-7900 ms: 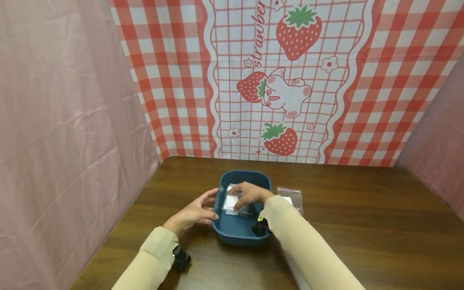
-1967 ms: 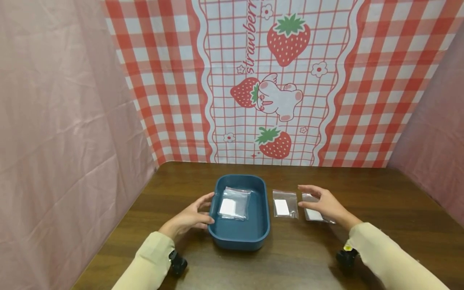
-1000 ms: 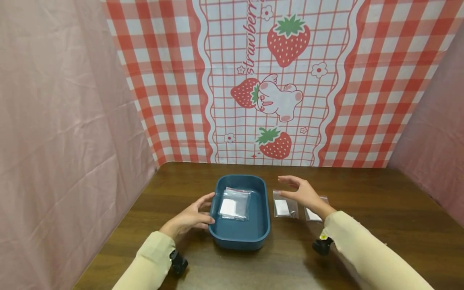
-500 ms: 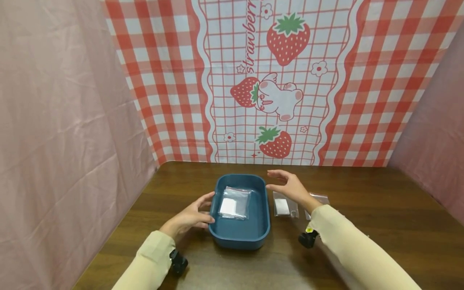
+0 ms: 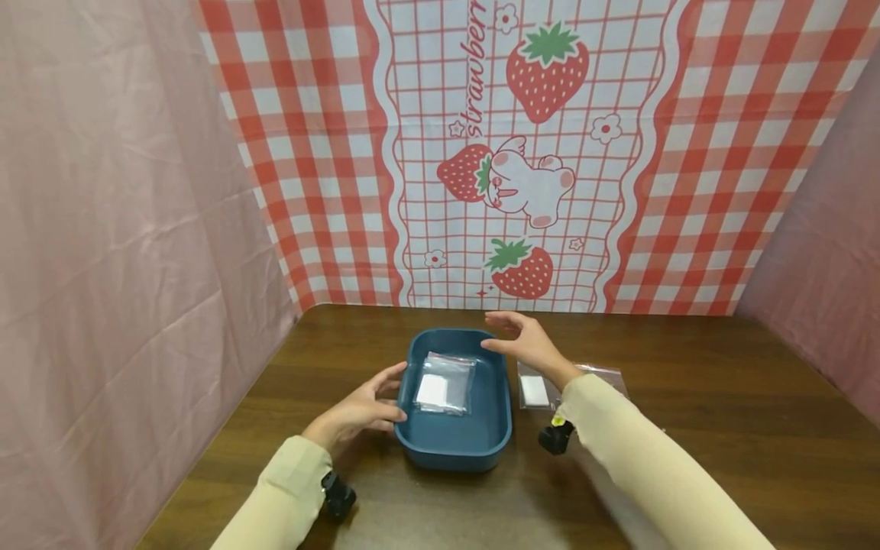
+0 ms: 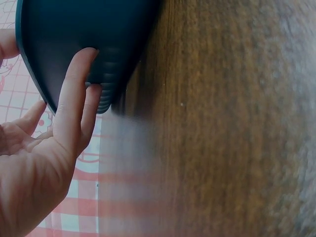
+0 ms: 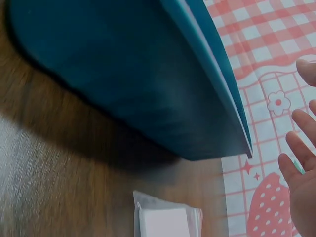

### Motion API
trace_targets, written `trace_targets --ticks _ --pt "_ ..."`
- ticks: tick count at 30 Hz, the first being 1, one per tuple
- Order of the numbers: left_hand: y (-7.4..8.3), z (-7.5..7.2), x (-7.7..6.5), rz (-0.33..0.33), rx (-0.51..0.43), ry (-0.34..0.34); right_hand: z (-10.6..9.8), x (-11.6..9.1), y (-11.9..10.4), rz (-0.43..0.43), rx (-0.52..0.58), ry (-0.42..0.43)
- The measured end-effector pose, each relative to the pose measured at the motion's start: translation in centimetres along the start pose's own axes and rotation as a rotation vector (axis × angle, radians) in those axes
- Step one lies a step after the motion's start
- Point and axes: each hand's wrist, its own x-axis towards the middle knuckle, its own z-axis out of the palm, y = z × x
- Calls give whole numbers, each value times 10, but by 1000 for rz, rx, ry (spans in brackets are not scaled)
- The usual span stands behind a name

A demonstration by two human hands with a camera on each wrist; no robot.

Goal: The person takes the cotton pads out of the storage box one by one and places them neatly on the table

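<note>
A blue plastic bin [image 5: 455,463] stands on the table, with a small stack of clear zip bags [image 5: 445,383] holding white pieces on its floor. My left hand [image 5: 357,412] rests against the bin's left side; in the left wrist view its extended fingers [image 6: 74,94] touch the outer wall. Over the bin's far right corner hovers my right hand [image 5: 529,344], fingers spread from the thumb, with nothing in it. Right of the bin lies a zip bag [image 5: 533,391] with a white piece inside. Another zip bag [image 5: 605,376] lies beyond it, mostly hidden by my right forearm.
The brown wooden table [image 5: 722,397] extends to the right. A strawberry-print checked cloth [image 5: 529,176] hangs behind it, and a pink cloth [image 5: 137,252] hangs at the left. Each wrist carries a small black camera.
My right hand has moved left from above the farther bag, past the nearer one, to the bin's far corner. Earlier it was inside the bin at the bags. My left hand stays at the bin.
</note>
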Motion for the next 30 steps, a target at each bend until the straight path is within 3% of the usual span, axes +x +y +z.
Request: trace_targets --ticks 16,30 --pt "-1 -1 0 5 -11 -6 31 20 -14 -37 37 -38" --pt "-2 -1 1 -3 -20 -1 61 31 -21 -1 58 -84"
